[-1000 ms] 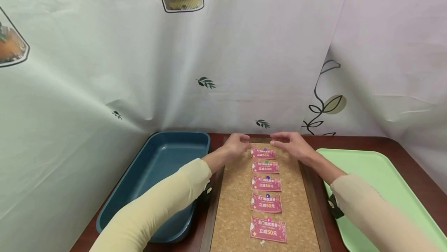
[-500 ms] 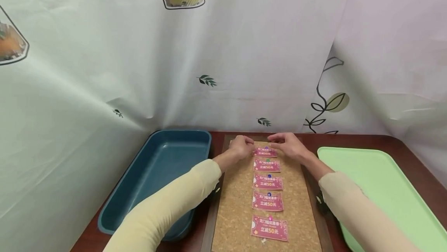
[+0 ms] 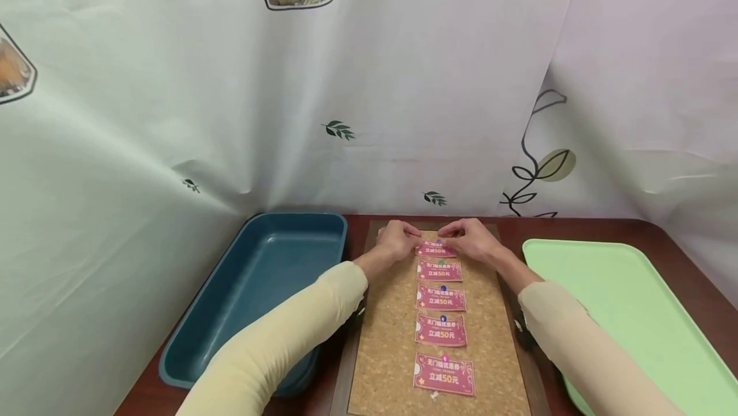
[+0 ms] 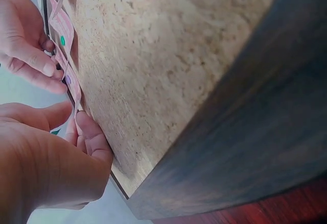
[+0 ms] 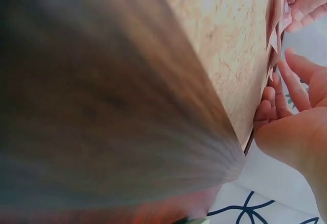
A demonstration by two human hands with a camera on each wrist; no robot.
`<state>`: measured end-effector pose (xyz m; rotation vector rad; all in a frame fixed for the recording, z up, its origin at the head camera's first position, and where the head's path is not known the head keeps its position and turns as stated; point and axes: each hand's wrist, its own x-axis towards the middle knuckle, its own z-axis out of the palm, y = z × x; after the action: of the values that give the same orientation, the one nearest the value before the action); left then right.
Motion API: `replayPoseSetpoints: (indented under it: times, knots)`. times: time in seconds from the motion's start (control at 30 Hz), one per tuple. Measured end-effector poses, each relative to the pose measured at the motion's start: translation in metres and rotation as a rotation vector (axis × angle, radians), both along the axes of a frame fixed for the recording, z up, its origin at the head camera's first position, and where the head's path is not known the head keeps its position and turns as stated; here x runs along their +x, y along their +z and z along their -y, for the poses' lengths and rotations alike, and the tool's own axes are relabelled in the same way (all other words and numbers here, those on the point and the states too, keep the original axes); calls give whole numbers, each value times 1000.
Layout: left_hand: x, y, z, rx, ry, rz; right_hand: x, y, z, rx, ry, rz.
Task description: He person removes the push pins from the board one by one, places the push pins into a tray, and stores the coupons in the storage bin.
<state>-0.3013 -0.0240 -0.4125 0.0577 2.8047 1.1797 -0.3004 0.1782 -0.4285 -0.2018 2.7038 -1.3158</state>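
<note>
Five pink paper coupons lie in a column on a cork board point(image 3: 385, 332), each with a coloured push pin. Both hands are at the farthest coupon point(image 3: 434, 250). My left hand point(image 3: 396, 240) is at its left edge; in the left wrist view the coupon's corner point(image 4: 77, 104) runs between the fingertips. My right hand point(image 3: 474, 241) stands by the right edge, thumb and forefinger apart around the purple push pin point(image 3: 438, 241). In the right wrist view the other right fingers point(image 5: 266, 104) are loosely bent at the board's edge. The head view partly hides the fingertips.
A deep blue tray point(image 3: 254, 288) stands left of the board and a flat light-green tray point(image 3: 611, 300) to its right, on a dark red table point(image 3: 576, 228). A printed cloth point(image 3: 403, 83) hangs behind. A small white scrap point(image 3: 435, 395) lies below the nearest coupon.
Both hands have come closer together, from above the board's far end down onto the farthest coupon's two side edges. The coupons and trays have not moved.
</note>
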Motion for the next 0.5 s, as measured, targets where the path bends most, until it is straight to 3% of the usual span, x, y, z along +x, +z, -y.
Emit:
replayPoseSetpoints:
  times: [0.3,0.5]
  knots:
    - [-1,7,-3,-52,-17,-5,-7,9,3,50,36,14]
    - [2,2,-2,-79,-34,7,-5,4,7,59,31,19]
